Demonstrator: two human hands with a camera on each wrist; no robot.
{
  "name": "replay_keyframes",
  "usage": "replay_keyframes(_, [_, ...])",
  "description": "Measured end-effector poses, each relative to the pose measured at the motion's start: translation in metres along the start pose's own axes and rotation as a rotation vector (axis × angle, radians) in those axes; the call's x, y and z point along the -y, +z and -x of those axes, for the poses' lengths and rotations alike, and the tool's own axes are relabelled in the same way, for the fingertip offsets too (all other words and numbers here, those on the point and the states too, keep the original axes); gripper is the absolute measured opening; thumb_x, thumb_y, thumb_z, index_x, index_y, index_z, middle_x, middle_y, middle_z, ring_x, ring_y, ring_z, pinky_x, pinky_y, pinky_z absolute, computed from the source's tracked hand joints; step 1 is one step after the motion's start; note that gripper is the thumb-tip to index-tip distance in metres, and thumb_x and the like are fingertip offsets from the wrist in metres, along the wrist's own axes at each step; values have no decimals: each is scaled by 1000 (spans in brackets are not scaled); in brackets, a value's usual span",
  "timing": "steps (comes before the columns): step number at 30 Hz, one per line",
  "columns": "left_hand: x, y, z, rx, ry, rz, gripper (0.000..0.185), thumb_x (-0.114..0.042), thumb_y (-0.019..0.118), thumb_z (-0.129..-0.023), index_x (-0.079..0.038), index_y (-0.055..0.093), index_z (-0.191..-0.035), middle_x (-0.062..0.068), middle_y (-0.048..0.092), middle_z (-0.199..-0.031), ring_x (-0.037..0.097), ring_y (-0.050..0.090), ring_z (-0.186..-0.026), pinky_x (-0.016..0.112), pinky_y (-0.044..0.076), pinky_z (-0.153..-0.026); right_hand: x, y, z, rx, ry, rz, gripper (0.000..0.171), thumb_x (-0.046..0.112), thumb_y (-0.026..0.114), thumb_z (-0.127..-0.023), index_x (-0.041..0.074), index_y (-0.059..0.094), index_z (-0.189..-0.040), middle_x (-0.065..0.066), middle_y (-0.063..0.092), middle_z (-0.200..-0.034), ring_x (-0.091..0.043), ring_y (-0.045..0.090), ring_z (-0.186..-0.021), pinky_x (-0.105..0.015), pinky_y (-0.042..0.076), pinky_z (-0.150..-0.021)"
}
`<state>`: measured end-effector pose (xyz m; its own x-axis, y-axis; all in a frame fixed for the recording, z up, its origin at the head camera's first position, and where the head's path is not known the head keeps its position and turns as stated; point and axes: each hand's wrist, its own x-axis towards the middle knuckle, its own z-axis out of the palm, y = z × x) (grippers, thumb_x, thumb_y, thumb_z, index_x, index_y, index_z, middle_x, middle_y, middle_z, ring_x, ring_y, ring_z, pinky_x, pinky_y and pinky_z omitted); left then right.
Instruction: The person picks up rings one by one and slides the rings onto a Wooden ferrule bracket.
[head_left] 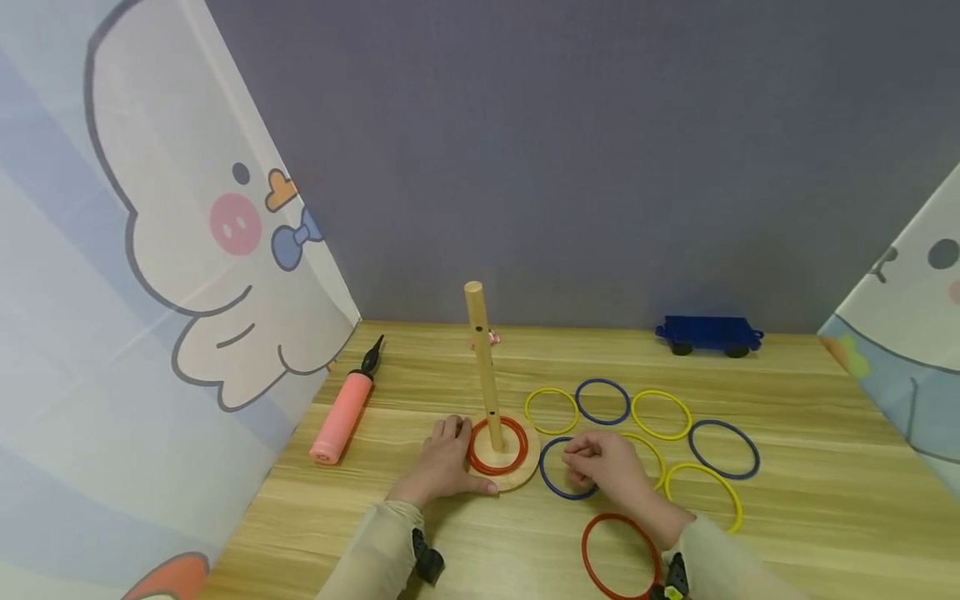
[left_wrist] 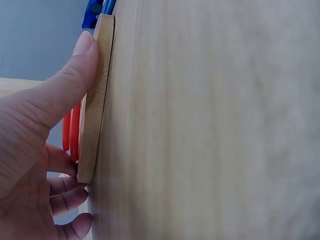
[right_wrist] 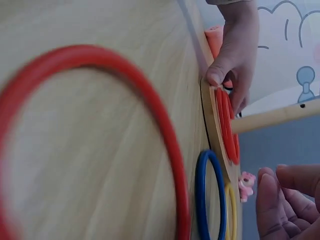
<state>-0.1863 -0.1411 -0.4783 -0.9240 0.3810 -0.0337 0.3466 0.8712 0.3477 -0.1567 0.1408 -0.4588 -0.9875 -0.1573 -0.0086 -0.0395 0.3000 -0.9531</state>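
A round wooden base carries an upright wooden post with red rings lying around its foot. My left hand grips the base at its left edge; in the left wrist view the thumb lies along the rim of the base. Over the near blue ring hovers my right hand, with loosely curled fingers and nothing between them. The right wrist view shows its thumb and forefinger close together. A yellow ring lies partly behind that hand, and a red ring lies below its wrist.
Further yellow rings and blue rings lie flat on the right half of the table. A pink hand pump lies at the left. At the back wall are a blue toy wagon and a small pink figure.
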Motion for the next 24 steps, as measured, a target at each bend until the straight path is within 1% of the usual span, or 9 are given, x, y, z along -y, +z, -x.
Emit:
replay_keyframes(4, [1, 0, -1, 1, -5, -6, 122, -67, 80, -62, 6, 34, -148, 21, 36, -141, 37, 30, -130, 56, 35, -99, -7, -18, 15, 33, -9, 16, 10, 1, 71, -85, -8, 68, -89, -17, 67, -75, -24, 64, -60, -31, 54, -55])
replay_keyframes(7, [3, 1, -1, -5, -2, -2, 122, -68, 80, -62, 6, 34, -147, 22, 36, -141, 38, 30, -130, 57, 35, -99, -13, -30, 26, 47, 3, 65, 10, 1, 73, -84, -7, 68, -88, -13, 67, -77, -18, 63, -61, -29, 53, -55])
replay_keyframes(9, [4, 2, -1, -6, -2, -4, 122, -69, 79, -62, 6, 34, -148, 21, 36, -141, 37, 30, -130, 56, 34, -100, -16, -36, 32, 48, 7, 136, 9, 3, 74, -82, -3, 69, -87, -8, 67, -76, -14, 61, -62, -26, 52, -55])
replay_keyframes(14, [4, 2, -1, -13, 6, -1, 123, -69, 79, -62, 7, 34, -147, 22, 37, -140, 38, 31, -129, 57, 34, -99, -23, -51, 46, 37, -24, 329, 10, 8, 79, -77, 6, 70, -80, 2, 64, -74, -5, 57, -63, -23, 48, -56])
replay_keyframes(18, [2, 1, -1, -18, 11, 8, 123, -68, 80, -61, 7, 34, -147, 23, 37, -140, 39, 31, -129, 59, 34, -99, -26, -59, 55, 52, -22, 415, 13, 9, 81, -75, 9, 69, -80, 5, 63, -73, -3, 55, -65, -23, 47, -58])
replay_keyframes(20, [2, 0, -1, -17, 12, 5, 123, -68, 80, -61, 8, 35, -147, 23, 37, -139, 39, 31, -129, 58, 35, -99, -27, -61, 58, 59, -24, 440, 14, 8, 81, -75, 9, 68, -81, 6, 62, -73, -3, 54, -65, -23, 46, -58])
replay_keyframes(24, [1, 1, -2, -10, 1, 3, 123, -68, 80, -61, 8, 35, -146, 22, 37, -139, 38, 31, -128, 57, 35, -99, -30, -64, 63, 83, -57, 492, 18, 11, 83, -72, 12, 66, -77, 9, 59, -70, 0, 51, -64, -22, 45, -58])
